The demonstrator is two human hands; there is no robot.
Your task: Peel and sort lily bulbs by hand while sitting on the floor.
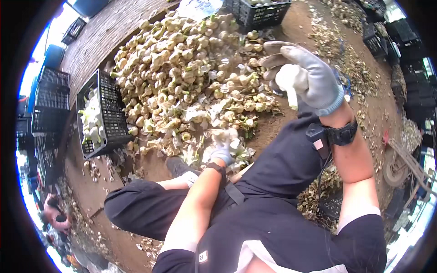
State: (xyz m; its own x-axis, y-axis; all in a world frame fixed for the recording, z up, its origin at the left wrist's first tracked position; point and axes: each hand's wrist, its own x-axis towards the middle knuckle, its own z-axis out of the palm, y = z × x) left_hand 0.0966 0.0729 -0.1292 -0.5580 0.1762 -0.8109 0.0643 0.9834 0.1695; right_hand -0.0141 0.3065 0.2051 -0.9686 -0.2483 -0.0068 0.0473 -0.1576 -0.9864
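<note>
My right hand [309, 76], in a pale grey knit-cuffed glove, is raised at the upper right and holds a peeled white garlic bulb [293, 79] with its short stem pointing down. Low in front of my body, my left hand [223, 145], gloved too, is blurred over loose garlic skins; whether its fingers hold anything cannot be made out. Beyond it spreads a large heap of unpeeled garlic bulbs [167, 65] with stubby stems. To the left, a tilted black plastic crate [114, 112] holds clean white garlic bulbs [92, 119].
Another black crate [261, 15] stands behind the heap. Stacked crates [51, 99] line the far left. Garlic skins litter the dirt floor [293, 30] on the right, near a wheeled cart [394, 167]. A person [56, 213] is at the far lower left.
</note>
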